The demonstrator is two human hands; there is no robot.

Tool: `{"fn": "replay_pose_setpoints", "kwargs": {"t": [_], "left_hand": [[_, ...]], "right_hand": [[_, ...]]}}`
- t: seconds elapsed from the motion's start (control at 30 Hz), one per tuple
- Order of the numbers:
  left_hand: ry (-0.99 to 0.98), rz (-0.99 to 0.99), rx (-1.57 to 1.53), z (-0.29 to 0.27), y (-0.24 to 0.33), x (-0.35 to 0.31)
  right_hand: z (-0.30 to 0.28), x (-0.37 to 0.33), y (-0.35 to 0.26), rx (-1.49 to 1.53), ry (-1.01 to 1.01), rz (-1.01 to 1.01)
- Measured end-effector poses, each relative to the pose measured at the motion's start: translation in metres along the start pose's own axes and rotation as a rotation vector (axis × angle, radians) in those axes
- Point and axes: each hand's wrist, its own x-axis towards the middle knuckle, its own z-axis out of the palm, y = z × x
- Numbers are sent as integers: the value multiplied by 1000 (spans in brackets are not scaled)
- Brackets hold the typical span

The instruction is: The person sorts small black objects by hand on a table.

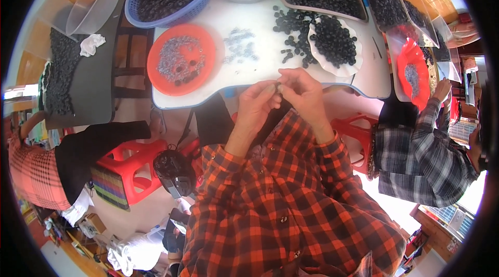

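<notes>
My left hand (259, 101) and my right hand (303, 91) meet just in front of the white table's (260, 20) near edge. Both are closed, fingertips pinched together around a small dark round piece (277, 85), mostly covered by the fingers. To the left, an orange-red plate (155, 71) holds small clear pieces and a few dark ones. More clear pieces (240, 45) lie scattered on the table beyond my hands. On the right, a white scalloped plate (354, 64) is heaped with black round pieces, and loose black pieces (296, 30) spread beside it.
Along the back stand a blue basket (131, 4), a round dish (245, 0) and a rectangular tray (364, 14), all full of black pieces. People sit at both sides, one near a red scalloped tray (405, 77). A red stool (138, 160) stands on the left.
</notes>
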Motion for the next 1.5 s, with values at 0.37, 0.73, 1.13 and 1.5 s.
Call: {"fn": "replay_pose_setpoints", "kwargs": {"t": [0.37, 0.73, 1.13, 1.5], "left_hand": [[-74, -32, -110, -5, 1, 1], [-55, -30, -115, 0, 5, 0], [-67, -23, -125, 0, 5, 0], [-103, -29, -253, 3, 7, -1]], "right_hand": [[-1, 1, -8, -228, -63, -174], [1, 2, -6, -215, -84, -235], [2, -1, -4, -242, -28, -222], [-4, -4, 3, 135, 7, 24]]}}
